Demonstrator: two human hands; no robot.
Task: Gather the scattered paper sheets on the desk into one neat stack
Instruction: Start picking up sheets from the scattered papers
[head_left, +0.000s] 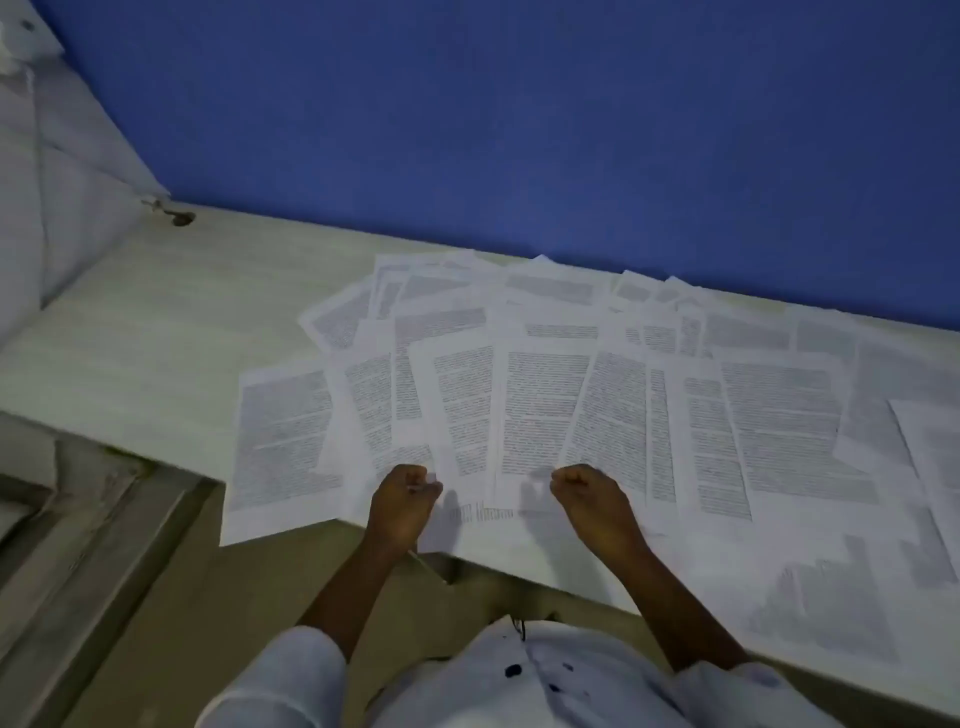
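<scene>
The paper sheets (545, 395) lie fanned and overlapping across the pale worktop (156, 322), from the printed page at the far left (280, 441), whose near corner seems to reach past the front edge, to those running out of view on the right, with the back row close to the blue wall (519, 130). The left hand (402, 501) and right hand (589, 496) hover side by side over the near ends of the middle sheets. The fingers (413, 474) of both are curled in against the palms, and no sheet shows gripped between them. The sheets look thin, light and limp: one lifted by a corner would probably droop, and a flat one is likely hard to pick off the smooth surface. They should slide easily over each other, so sweeping them inward with flat palms seems the safer start. Once they are bunched, the hands can take the pile by its long edges. Creasing and slipping off the front edge are the main risks.
</scene>
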